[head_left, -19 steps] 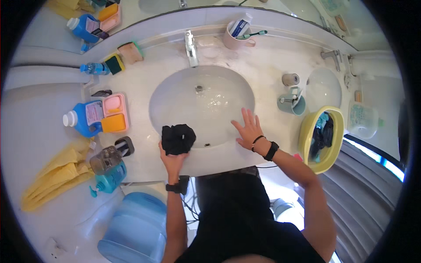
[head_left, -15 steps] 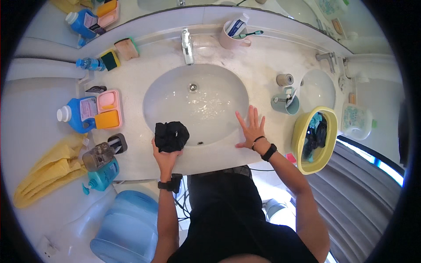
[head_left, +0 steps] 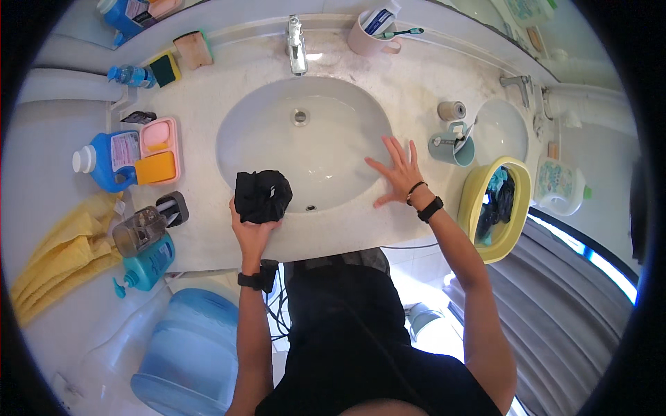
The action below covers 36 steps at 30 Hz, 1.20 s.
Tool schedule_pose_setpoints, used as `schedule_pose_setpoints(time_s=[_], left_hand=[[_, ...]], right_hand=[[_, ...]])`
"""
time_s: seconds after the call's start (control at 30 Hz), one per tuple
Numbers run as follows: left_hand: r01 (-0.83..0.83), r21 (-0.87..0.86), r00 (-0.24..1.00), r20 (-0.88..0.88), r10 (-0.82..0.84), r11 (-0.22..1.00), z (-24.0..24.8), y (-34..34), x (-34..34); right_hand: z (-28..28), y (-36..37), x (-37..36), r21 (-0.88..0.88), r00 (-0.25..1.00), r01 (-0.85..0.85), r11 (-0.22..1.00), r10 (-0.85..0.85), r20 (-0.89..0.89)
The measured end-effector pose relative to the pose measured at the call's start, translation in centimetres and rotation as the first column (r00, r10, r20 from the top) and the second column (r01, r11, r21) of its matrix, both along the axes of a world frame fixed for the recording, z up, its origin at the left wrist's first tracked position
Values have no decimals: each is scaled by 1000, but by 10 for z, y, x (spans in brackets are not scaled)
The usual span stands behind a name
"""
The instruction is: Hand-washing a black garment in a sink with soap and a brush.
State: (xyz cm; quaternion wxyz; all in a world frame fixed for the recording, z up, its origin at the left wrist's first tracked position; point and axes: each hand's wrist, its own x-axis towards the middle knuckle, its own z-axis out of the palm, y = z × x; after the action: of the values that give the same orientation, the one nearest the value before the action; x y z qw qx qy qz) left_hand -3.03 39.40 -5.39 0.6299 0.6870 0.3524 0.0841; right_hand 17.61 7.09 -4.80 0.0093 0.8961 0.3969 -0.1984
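Note:
My left hand (head_left: 253, 234) is closed around a crumpled black cloth (head_left: 262, 196) with a small white tag-like mark, held at the front left rim of the white oval sink (head_left: 243, 121). The cloth covers part of the fingers. With fingers spread, my right hand (head_left: 401, 173) hovers over or rests on the sink's right rim; contact cannot be made out. It holds nothing. The chrome faucet (head_left: 297, 48) stands behind the basin, and light glints on what looks like water inside.
At right stands a yellow basin (head_left: 466, 222) of dark and teal cloths, near a teal cup (head_left: 444, 149). To the left are a blue jug (head_left: 104, 166), a pink soap tray (head_left: 173, 149), a teal pump bottle (head_left: 151, 265) and a yellow towel (head_left: 69, 253). A pink mug (head_left: 361, 43) sits behind.
The whole view has shifted, so the counter appears higher and slightly left. Glints in the sink are fewer and the surface looks calmer. Both hands keep nearly the same pose.

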Motion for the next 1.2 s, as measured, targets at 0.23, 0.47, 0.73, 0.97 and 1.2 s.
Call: schedule_pose_setpoints(time_s=[0.23,0.47,0.73,0.97,1.2], left_hand=[[-4,-32,1000,28,5,999,0,0,-1],[-12,-60,998,58,16,998,-3,1,-5],[0,-54,997,75,4,999,-2,2,-2],[-45,-61,998,35,48,997,10,-3,4],[-31,-92,998,50,36,995,-9,3,-6]], right_hand=[[-20,2,34,400,957,238,885,-283,58],[14,9,14,79,984,-167,983,171,-52],[-18,27,47,305,993,12,952,-47,109],[-23,27,11,187,936,-326,927,344,-75],[-36,49,-17,161,962,-251,954,264,-64]])
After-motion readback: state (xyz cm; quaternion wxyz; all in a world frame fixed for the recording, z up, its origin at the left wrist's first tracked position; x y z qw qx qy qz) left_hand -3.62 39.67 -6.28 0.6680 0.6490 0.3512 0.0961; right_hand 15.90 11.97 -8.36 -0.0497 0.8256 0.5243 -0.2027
